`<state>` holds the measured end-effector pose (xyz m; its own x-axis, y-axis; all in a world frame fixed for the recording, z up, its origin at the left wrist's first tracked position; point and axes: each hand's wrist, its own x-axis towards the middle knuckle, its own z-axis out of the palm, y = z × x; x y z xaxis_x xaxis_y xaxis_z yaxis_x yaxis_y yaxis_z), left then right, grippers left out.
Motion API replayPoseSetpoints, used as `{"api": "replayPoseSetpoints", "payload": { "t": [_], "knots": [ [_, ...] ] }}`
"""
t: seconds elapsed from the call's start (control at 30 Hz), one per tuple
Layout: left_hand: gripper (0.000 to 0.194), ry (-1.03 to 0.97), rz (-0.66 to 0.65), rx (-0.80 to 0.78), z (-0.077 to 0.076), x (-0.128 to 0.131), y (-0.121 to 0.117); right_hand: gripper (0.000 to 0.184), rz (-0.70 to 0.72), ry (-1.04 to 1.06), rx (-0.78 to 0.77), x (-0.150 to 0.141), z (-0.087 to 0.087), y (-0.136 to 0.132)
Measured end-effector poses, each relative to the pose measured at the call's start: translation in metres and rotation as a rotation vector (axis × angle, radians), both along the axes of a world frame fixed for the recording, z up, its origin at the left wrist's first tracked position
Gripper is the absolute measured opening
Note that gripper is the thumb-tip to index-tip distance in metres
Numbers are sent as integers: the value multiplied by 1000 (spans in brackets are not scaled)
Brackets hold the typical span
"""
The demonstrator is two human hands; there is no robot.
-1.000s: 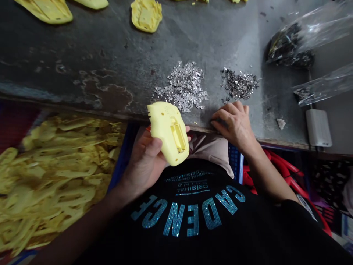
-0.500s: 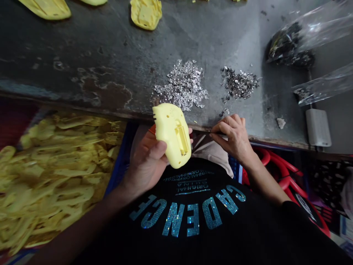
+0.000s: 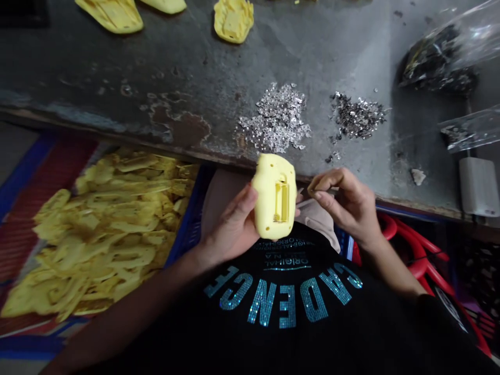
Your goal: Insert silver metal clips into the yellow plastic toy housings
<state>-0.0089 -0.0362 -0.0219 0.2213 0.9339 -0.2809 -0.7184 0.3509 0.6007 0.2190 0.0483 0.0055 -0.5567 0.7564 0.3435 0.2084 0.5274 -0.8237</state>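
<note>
My left hand (image 3: 238,221) grips a yellow plastic shell (image 3: 267,200) by its left side, with fingertips showing beyond its right edge. A rectangular battery compartment (image 3: 282,202) in the shell faces me. To the right, my right hand (image 3: 346,203) is pinched, thumb against forefinger, around something small and dark that I cannot make out. It is apart from the shell, just off the table's front edge. Beyond the shell on the table lies a heap of small silvery metal pieces (image 3: 279,117). A second, darker heap of metal pieces (image 3: 359,115) lies to its right.
A blue crate (image 3: 191,208) at the left holds many yellow plastic parts (image 3: 117,224). More yellow shells (image 3: 233,21) lie along the far side of the grey table (image 3: 187,62). Plastic bags of dark parts (image 3: 437,62) and a white box (image 3: 479,186) stand right, above red tubing (image 3: 422,255).
My left hand has turned the shell more upright. My right hand has drawn back from the table edge toward the shell, still pinched. The whole view has shifted, so the table things appear further right.
</note>
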Motion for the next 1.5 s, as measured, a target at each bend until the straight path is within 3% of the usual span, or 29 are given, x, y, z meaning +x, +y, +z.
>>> {"api": "replayPoseSetpoints", "payload": {
  "t": [0.07,0.13,0.23,0.4,0.53,0.9,1.07,1.2,1.4,1.5],
  "knots": [
    [72,-46,-87,-9,0,1,0,9,124,74,-196,-6,19,3],
    [73,-85,-186,-11,2,2,0,13,178,63,-241,-11,33,10],
    [74,-107,-274,-20,8,1,-1,11,201,-6,-151,-15,46,22],
    [76,-113,-309,-48,15,0,-2,7,281,-92,-28,-15,57,28],
    [81,-128,-296,-47,17,6,-2,7,243,-86,38,-18,54,23],
    [62,-135,-204,12,15,15,-5,8,30,-15,295,-20,31,5],
    [69,-101,-169,0,15,17,-7,9,-42,-14,299,-20,24,-1],
    [70,-31,-85,-72,15,20,-10,16,-45,-108,286,-17,24,-4],
    [67,-19,-32,-101,15,22,-13,13,-32,-204,554,-13,30,-9],
    [64,-51,-88,-75,20,22,-12,16,-28,-173,595,-13,31,-11]
  ]
}}
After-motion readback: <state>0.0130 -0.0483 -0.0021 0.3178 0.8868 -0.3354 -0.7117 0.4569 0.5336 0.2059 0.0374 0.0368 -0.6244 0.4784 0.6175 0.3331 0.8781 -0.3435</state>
